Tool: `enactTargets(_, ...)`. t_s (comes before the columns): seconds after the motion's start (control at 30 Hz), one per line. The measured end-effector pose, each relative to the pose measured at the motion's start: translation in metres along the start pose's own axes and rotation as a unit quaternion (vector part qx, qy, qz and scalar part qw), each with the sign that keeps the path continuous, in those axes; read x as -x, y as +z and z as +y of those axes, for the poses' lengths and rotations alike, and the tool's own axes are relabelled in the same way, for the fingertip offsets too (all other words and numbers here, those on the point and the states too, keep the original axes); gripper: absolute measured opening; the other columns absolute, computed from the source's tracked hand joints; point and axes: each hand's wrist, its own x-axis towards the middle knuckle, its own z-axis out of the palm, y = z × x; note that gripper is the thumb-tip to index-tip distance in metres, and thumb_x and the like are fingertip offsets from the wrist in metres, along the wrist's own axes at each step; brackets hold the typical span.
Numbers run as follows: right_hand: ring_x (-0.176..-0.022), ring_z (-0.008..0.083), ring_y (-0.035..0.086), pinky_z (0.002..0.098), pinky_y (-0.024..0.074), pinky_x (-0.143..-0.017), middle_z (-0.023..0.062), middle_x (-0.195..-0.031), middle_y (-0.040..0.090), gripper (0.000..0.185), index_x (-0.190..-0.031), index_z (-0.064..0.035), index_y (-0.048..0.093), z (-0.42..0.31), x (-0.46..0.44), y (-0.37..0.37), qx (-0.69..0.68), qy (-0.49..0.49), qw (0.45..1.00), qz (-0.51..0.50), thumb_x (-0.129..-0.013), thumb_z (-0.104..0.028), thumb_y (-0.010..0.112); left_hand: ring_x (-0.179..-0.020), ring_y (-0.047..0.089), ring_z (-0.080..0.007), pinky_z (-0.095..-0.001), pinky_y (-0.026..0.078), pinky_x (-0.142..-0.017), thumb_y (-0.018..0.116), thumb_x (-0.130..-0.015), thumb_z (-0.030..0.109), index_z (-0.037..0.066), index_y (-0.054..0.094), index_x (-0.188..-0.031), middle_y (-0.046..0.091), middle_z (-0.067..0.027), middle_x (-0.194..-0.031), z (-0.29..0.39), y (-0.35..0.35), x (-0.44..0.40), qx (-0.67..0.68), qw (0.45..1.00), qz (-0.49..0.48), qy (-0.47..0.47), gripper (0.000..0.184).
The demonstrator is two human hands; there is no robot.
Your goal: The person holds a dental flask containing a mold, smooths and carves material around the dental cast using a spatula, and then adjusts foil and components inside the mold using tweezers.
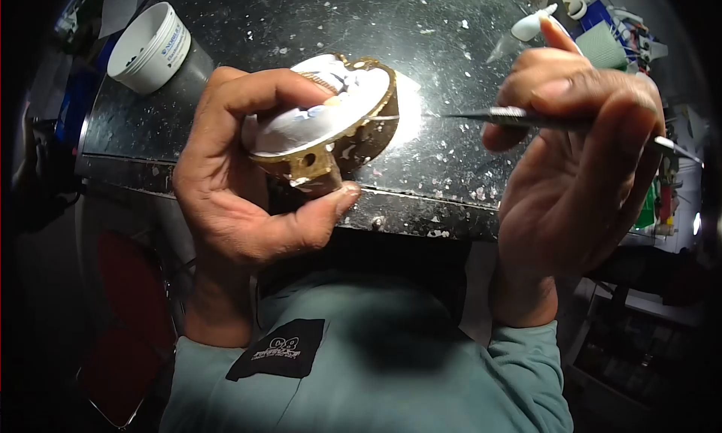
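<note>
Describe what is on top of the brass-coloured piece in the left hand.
White material lies on the brass-coloured piece, with a ridged tan form near its far side. The left hand partly covers it; what is beneath cannot be seen.

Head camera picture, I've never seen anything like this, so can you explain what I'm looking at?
There's no machine here, just a person's bare hands. The camera sits on their head and looks forward and down, which is why their own chest shows at the bottom. The left hand holds a brass-coloured metal piece with a white face. The right hand holds a slim tool, its thin end pointing at the piece's edge; I can't tell if they touch. The dark table is speckled white, with a white tub on it, towards the upper left.
</note>
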Motion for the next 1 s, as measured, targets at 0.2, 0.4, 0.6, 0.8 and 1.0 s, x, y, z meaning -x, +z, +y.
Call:
enactTargets(0.2,-0.053,0.0159,0.053,0.0473,0.0403,-0.105,0.0112,-0.064,0.057,0.047,-0.100,-0.0027,0.055,0.006,-0.016,0.012,-0.034,-0.025,0.999,-0.028,-0.112,-0.032,0.022,-0.102,0.055,-0.0143,-0.0265,0.044,-0.096,0.083,-0.061,0.009,-0.004,0.057,-0.119,0.049,-0.0062,-0.110,0.003,-0.001,0.001,-0.022,1.000,-0.009,-0.013,0.065)
enactTargets(0.4,-0.054,0.0157,0.052,0.0476,0.0399,-0.105,0.0120,-0.063,0.057,0.047,-0.099,-0.0023,0.056,0.004,-0.015,0.012,-0.023,-0.016,0.999,-0.022,-0.112,-0.033,0.023,-0.102,0.054,-0.0140,-0.0262,0.044,-0.096,0.083,-0.060,0.009,-0.003,0.058,-0.118,0.048,-0.0061,-0.109,0.001,-0.001,0.001,-0.017,1.000,-0.007,-0.001,0.065)
enactTargets(0.6,-0.054,0.0158,0.053,0.0493,0.0396,-0.106,0.0128,-0.064,0.057,0.047,-0.100,-0.0013,0.057,0.007,-0.012,0.013,-0.018,-0.018,1.000,-0.017,-0.112,-0.031,0.024,-0.102,0.054,-0.0141,-0.0265,0.044,-0.096,0.081,-0.058,0.009,-0.003,0.058,-0.117,0.049,-0.0062,-0.109,0.001,-0.001,0.001,-0.015,1.000,0.001,0.001,0.064)
enactTargets(0.8,-0.054,0.0158,0.053,0.0504,0.0404,-0.106,0.0133,-0.064,0.057,0.045,-0.100,-0.0014,0.058,0.012,-0.013,0.014,-0.025,-0.039,0.999,-0.022,-0.112,-0.028,0.023,-0.100,0.054,-0.0141,-0.0262,0.044,-0.095,0.080,-0.056,0.011,-0.003,0.058,-0.116,0.049,-0.0062,-0.108,0.000,-0.001,0.000,-0.021,1.000,0.002,0.008,0.065)
enactTargets(1.0,-0.055,0.0161,0.054,0.0506,0.0402,-0.106,0.0132,-0.066,0.058,0.044,-0.102,-0.0019,0.057,0.014,-0.015,0.006,-0.025,-0.043,0.997,-0.063,-0.112,-0.028,0.023,-0.100,0.054,-0.0143,-0.0264,0.044,-0.095,0.080,-0.057,0.012,-0.003,0.058,-0.116,0.050,-0.0065,-0.108,0.001,-0.003,0.000,-0.033,0.999,-0.004,0.008,0.065)
